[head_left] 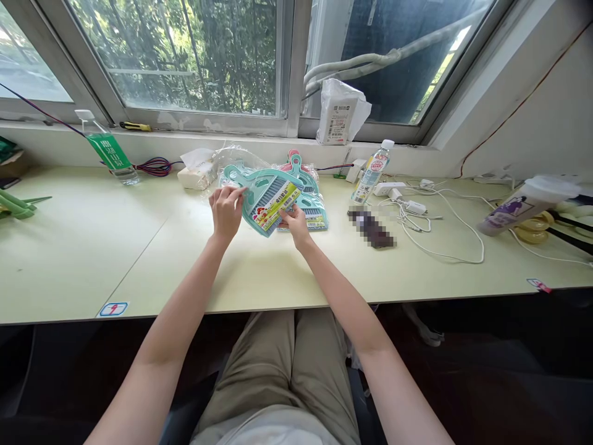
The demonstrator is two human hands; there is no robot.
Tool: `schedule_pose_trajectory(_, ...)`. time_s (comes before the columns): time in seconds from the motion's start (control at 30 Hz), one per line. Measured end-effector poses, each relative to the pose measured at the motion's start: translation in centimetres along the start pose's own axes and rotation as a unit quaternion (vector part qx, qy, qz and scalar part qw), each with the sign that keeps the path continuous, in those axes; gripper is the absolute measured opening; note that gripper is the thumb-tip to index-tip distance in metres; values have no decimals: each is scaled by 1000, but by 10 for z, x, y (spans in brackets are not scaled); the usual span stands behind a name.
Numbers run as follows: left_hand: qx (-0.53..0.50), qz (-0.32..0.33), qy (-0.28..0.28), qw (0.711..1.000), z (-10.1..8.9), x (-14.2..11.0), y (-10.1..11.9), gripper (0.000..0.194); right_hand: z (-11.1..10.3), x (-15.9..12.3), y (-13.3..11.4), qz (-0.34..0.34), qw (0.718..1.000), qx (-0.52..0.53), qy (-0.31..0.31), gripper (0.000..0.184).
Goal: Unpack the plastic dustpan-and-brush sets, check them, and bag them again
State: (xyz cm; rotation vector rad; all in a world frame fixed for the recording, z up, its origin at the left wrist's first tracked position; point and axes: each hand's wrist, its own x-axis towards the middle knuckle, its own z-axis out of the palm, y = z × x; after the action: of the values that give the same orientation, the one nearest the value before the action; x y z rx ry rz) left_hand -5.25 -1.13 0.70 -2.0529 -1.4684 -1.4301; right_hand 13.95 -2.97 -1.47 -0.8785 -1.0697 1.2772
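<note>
The fingers point(286, 217) of the right hand point(296, 227) are closed on the lower right edge of a teal dustpan-and-brush set point(267, 199), the thumb on its front. Those of the left hand point(226, 213) are bent close together, tips at the set's left rim; whether they pinch the rim itself or some clear film, I cannot tell. The set is held tilted between the two hands, over the middle of the pale surface point(139, 259), its printed yellow label point(280, 204) facing up toward the wearer. Whether its bottom edge touches the surface is not clear.

Handling of this one set looks under way and unfinished: it is in hand, not set down, with the label in place and the dark bristles lying against the pan. Whether it is wrapped is hard to make out. Just behind it, partly hidden, lies another teal set point(316, 201) in clear plastic, with a pink handle point(293, 153) showing at the top; neither hand is on these, so they seem left for now, though how many there are cannot be counted. Loose clear film point(236, 156) lies beyond the held set, beside a tissue pack point(194, 177). To the right stands a white-capped bottle point(372, 174), near white cables and a charger point(414, 207).
</note>
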Motion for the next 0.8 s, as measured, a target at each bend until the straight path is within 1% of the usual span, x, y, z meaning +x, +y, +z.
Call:
schedule_pose_trajectory(0.07, 1, -9, 4, 1000, -2, 1, 0, 25, 0, 0, -2, 3, 1000, -3, -8, 38)
schedule_pose_trajectory(0.17, -21, 8, -19, 1000, -4, 0, 8, 21, 1, -1, -1, 3, 1000, -7, -17, 40)
schedule_pose_trajectory(0.23, -39, 28, -46, 998, -5, -3, 17, 18, 2, -2, 0, -2, 1000, 1, -4, 39)
schedule_pose_trajectory(0.27, -43, 32, -49, 997, -6, -4, 22, 17, 2, -3, 0, -6, 1000, 9, 7, 38)
schedule_pose_trajectory(0.3, -42, 25, -36, 998, -7, -6, 26, 17, 1, -3, 0, -10, 1000, 18, 17, 37)
schedule_pose_trajectory(0.33, -35, 4, -5, 999, -8, -7, 29, 18, 1, -4, 0, -14, 999, 28, 24, 36)
schedule_pose_trajectory(0.37, -25, -30, 45, 998, -10, -7, 31, 23, 1, -5, -1, -19, 999, 37, 28, 35)
schedule_pose_trajectory(0.4, -15, -76, 106, 991, -11, -7, 31, 33, 1, -5, -2, -24, 998, 45, 29, 35)
schedule_pose_trajectory(0.47, -20, -174, 223, 959, -12, -4, 26, 57, 0, -6, -3, -31, 997, 56, 30, 34)
schedule_pose_trajectory(0.5, -50, -217, 256, 941, -12, -2, 22, 65, 1, -7, -3, -32, 997, 61, 31, 34)
schedule_pose_trajectory(0.53, -106, -252, 260, 926, -11, 1, 17, 69, 1, -7, -4, -34, 997, 65, 33, 33)
schedule_pose_trajectory(0.57, -186, -279, 230, 914, -10, 4, 13, 67, 1, -8, -3, -37, 996, 69, 32, 33)
schedule_pose_trajectory(0.6, -281, -297, 167, 897, -9, 7, 9, 63, 1, -8, -3, -38, 996, 73, 30, 33)
schedule_pose_trajectory(0.63, -376, -305, 84, 871, -7, 9, 6, 58, 2, -8, -2, -40, 996, 78, 28, 32)
schedule_pose_trajectory(0.67, -459, -305, 0, 835, -6, 10, 4, 54, 2, -8, -1, -41, 996, 80, 27, 31)
schedule_pose_trajectory(0.7, -521, -300, -69, 796, -4, 11, 3, 51, 2, -8, 0, -41, 996, 81, 26, 31)
schedule_pose_trajectory(0.73, -564, -294, -113, 763, -3, 11, 3, 49, 3, -9, 1, -40, 996, 80, 27, 30)
schedule_pose_trajectory(0.77, -591, -292, -133, 740, -3, 10, 4, 47, 4, -9, 1, -38, 996, 79, 29, 29)
schedule_pose_trajectory(0.8, -608, -294, -136, 725, -3, 9, 5, 46, 5, -10, 2, -37, 996, 77, 32, 28)
